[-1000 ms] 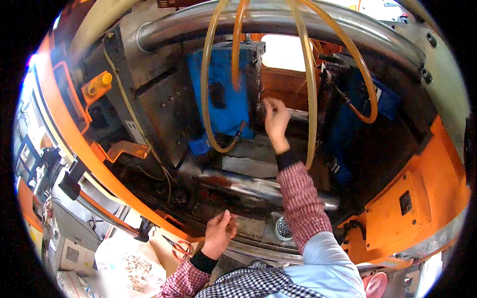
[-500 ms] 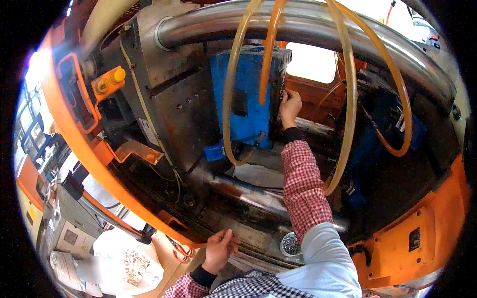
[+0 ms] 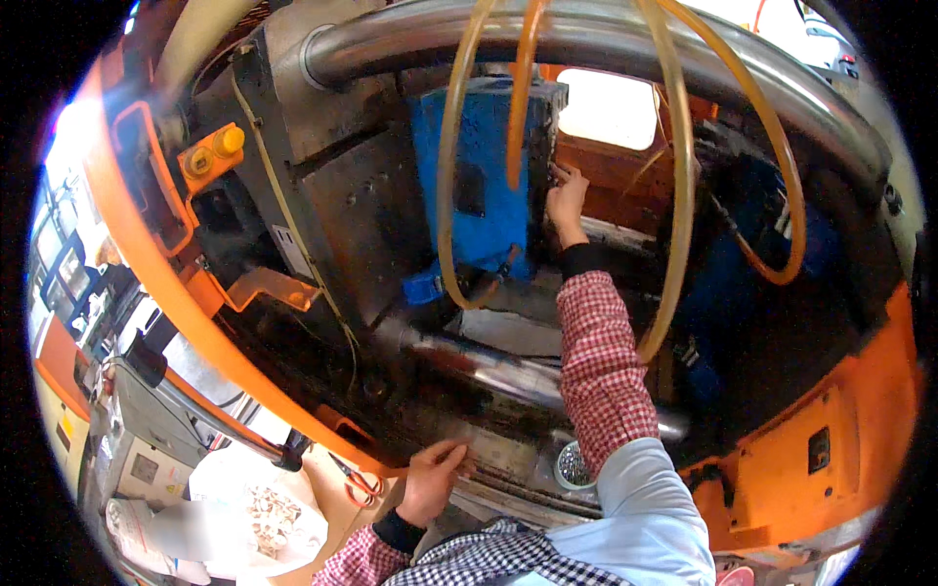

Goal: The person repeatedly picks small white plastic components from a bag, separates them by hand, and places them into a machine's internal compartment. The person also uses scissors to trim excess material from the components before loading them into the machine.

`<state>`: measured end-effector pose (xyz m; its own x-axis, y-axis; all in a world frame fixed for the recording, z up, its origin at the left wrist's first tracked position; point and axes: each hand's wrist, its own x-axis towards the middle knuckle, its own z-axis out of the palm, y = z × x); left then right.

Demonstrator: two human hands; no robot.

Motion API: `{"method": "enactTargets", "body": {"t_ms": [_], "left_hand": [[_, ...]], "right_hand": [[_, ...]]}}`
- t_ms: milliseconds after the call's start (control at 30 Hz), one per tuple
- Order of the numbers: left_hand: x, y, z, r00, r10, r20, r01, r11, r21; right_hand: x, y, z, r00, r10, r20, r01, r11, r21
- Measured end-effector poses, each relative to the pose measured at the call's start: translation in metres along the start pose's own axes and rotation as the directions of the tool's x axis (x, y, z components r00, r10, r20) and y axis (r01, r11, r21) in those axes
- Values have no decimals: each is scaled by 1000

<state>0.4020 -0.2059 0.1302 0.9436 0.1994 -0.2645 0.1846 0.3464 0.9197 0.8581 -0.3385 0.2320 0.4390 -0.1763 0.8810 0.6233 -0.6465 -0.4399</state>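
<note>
Reaching into the machine, my right hand (image 3: pixel 567 203) is at the dark right-hand face of a blue mould block (image 3: pixel 489 234). Its fingers are bent together at that face; what they hold, if anything, is too small to make out. My left hand (image 3: pixel 428 485) rests low over the near ledge of the machine, fingers loosely stretched to the right and nothing visible in them. Right of it, close under my right sleeve, stands a small round bowl (image 3: pixel 560 476) of small shiny metal pieces (image 3: pixel 576 463).
Amber hoses (image 3: pixel 684 186) hang in loops before the mould. Thick steel bars cross above (image 3: pixel 430 44) and below (image 3: pixel 489 369). An orange frame (image 3: pixel 234 361) borders the left. Beyond it lie red-handled scissors (image 3: pixel 363 490) and a white bag (image 3: pixel 303 508) of small pale parts.
My right hand remains at the mould face, its fingers shifted slightly. The fingers of my left hand have straightened from a closer curl. The whole view has tilted a little.
</note>
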Motion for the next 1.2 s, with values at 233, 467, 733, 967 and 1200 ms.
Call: {"method": "enactTargets", "body": {"t_ms": [233, 467, 733, 967, 1200], "left_hand": [[12, 3, -14, 1000, -12, -15, 8, 975, -222], [19, -7, 7, 981, 7, 195, 74, 910, -408], [20, 4, 9, 970, 10, 242, 96, 903, -419], [8, 4, -7, 985, -17, 174, 58, 970, -234], [-10, 4, -11, 991, -130, 37, 132, 990, -55]], "right_hand": [[-122, -168, -162, 880, -207, 427, -51, 853, 519], [-235, -191, -242, 711, -216, 669, -165, 873, 458], [-243, -191, -236, 854, -178, 489, -71, 892, 447], [-108, -124, -133, 959, 247, -137, -140, 837, 530], [18, -62, -42, 913, 361, -190, -312, 918, 247]]}}
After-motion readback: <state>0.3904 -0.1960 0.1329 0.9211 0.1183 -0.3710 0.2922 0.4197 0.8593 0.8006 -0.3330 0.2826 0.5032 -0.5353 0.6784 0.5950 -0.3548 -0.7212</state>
